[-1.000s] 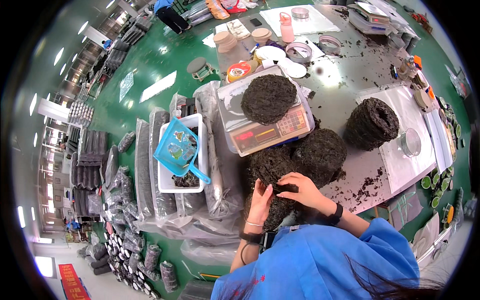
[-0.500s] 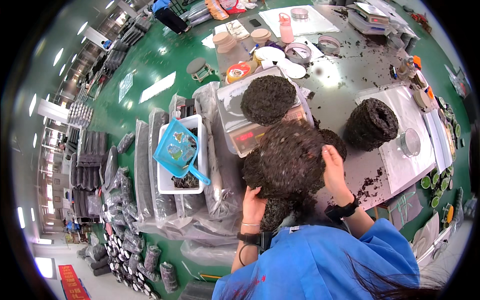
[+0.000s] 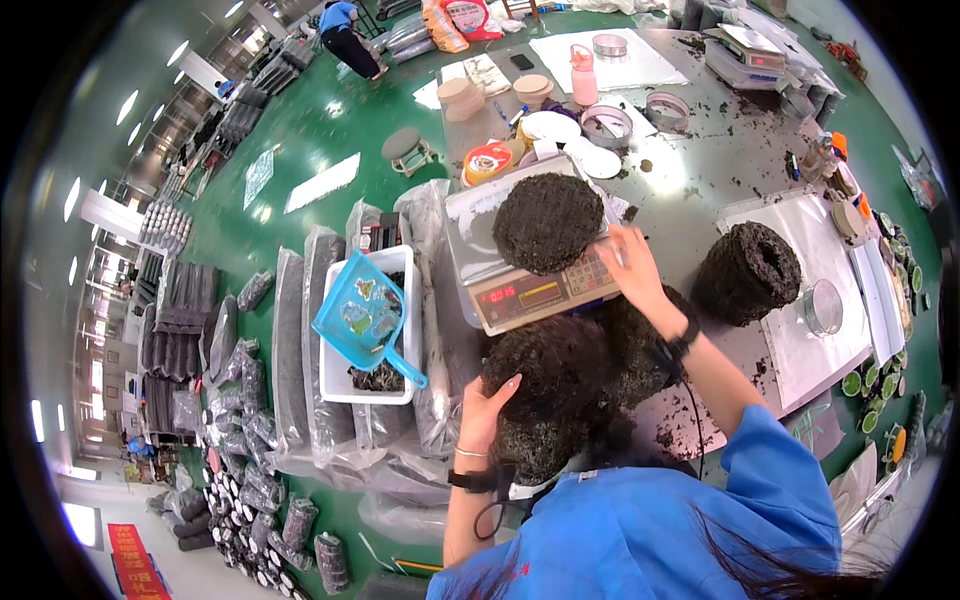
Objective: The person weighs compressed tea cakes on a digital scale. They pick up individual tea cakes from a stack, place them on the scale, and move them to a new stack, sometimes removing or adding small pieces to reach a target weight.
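My left hand (image 3: 482, 408) grips the near left edge of a dark, crumbly, soil-like cake (image 3: 552, 362), thumb on top and fingers partly hidden. The cake rests on other dark lumps in front of a digital scale (image 3: 530, 298) with a lit red display. Another round dark cake (image 3: 548, 222) sits on the scale's pan. My right hand (image 3: 634, 268) is over the scale's right side, fingers apart, by that cake's right edge; it holds nothing, and I cannot tell whether it touches. More dark lumps (image 3: 650, 335) lie under my right forearm.
A hollow dark cylinder (image 3: 748, 270) stands to the right, beside a white sheet (image 3: 835, 330) and a clear cup (image 3: 822, 308). Left of the scale, a blue dustpan (image 3: 362, 312) lies over a white bin (image 3: 410, 300). Sieve rings (image 3: 606, 128) and a pink bottle (image 3: 583, 75) stand farther back.
The dark cake that both hands held up has come down onto the lumps in front of the scale. My right hand has let go of it and moved up to the scale.
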### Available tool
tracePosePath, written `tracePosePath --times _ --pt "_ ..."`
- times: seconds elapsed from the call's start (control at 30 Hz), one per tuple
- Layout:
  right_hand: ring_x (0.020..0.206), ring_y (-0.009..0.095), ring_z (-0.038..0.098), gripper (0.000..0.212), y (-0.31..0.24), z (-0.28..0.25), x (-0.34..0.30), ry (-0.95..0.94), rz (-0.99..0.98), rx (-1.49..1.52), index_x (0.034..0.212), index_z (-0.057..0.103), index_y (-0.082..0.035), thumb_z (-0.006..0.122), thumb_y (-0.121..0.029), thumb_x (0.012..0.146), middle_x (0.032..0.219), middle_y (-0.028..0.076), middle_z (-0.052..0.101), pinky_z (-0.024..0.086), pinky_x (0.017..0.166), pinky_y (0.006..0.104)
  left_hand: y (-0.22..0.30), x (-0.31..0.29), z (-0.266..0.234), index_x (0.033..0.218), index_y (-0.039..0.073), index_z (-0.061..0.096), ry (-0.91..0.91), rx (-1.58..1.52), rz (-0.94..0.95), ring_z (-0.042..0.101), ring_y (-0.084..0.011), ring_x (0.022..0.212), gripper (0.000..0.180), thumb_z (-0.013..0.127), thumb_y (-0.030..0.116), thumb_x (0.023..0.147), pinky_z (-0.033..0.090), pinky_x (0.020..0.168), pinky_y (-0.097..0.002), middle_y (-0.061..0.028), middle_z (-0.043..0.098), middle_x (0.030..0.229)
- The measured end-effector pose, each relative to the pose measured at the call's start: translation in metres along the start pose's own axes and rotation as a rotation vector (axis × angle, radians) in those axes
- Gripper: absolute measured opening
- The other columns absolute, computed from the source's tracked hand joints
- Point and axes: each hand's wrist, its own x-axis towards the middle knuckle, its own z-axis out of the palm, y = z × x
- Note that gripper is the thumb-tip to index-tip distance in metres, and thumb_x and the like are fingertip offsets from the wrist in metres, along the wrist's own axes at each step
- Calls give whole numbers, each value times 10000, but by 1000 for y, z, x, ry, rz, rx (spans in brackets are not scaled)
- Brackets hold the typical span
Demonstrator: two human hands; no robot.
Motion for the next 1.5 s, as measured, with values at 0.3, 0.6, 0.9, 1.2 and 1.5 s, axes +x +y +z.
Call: tracePosePath --times 0.3,0.6,0.9,1.2,1.5 --pt "1137 386 569 721 32 53 131 -78 -50 -609 1215 567 46 829 -449 760 1135 197 630 470 972 473 74 151 58 1024 133 788 -445 1048 772 202 -412 1530 347 878 231 704 123 1243 -534 -151 334 1631" --pt "935 395 655 314 25 71 108 -208 -192 -390 1114 593 -66 727 -222 877 1026 168 641 531 775 504 29 244 65 984 175 811 -563 1247 525 -6 -447 1560 413 868 459 690 10 1221 -616 -112 192 1696" --pt "870 141 622 284 71 10 132 460 209 274 1127 664 28 661 -222 992 983 87 720 493 810 328 36 247 67 1045 138 802 -605 1148 435 -66 -396 1569 441 878 420 714 -22 1228 -578 -83 171 1706" --pt "1096 128 615 376 30 -80 5 -110 550 867 1339 577 6 638 -114 988 1228 51 655 478 950 277 123 122 37 1338 -25 613 -794 259 259 436 -287 1438 639 832 31 741 293 1213 -411 -162 533 1495" --pt "1092 352 554 531 18 -30 -59 -222 33 -135 1260 556 -46 785 -71 781 1130 145 571 481 950 417 -16 2 -13 1085 -12 737 -207 104 -202 639 -72 889 243 793 18 851 518 813 -245 2 734 1018"
